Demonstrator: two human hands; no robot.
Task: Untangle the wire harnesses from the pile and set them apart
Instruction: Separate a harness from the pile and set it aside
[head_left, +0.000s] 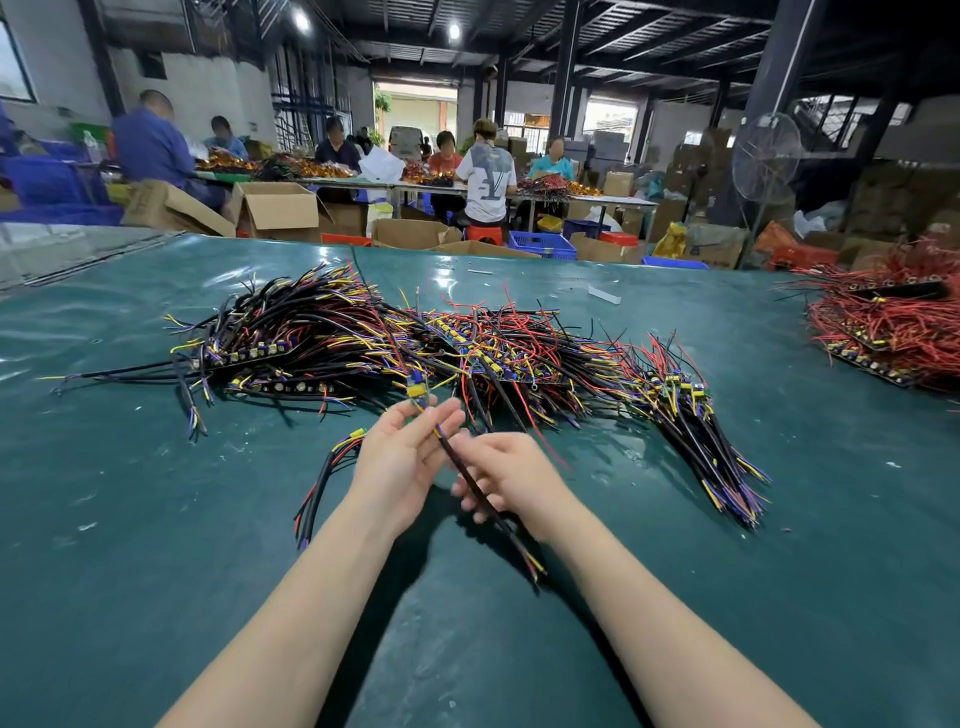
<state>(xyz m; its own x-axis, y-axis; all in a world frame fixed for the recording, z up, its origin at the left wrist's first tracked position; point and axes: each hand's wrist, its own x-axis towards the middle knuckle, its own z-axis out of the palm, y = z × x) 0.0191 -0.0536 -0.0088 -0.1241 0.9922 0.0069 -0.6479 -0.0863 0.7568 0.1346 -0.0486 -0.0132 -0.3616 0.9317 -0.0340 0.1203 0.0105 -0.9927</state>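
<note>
Two hands, one wire harness (511, 535), below the pile (467, 338).
Pinched by the left hand (400, 457); right hand (514, 478) fingers curl round it.

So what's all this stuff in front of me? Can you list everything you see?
held harness: one, black with yellow and blue ends, between both grips
wire pile: one, black, red, yellow, blue, table centre
loose harnesses: a few, black, table, left of left grip
red pile: one, mostly red, table's right edge
table: one, green cover, foreground
cardboard boxes: many, brown, floor beyond table
fan: one, grey, right background
workers: about six, mixed clothing, far tables
left grip: one, bare hand, pinches harness's connector end
right grip: one, bare hand, holds harness's cable
</note>
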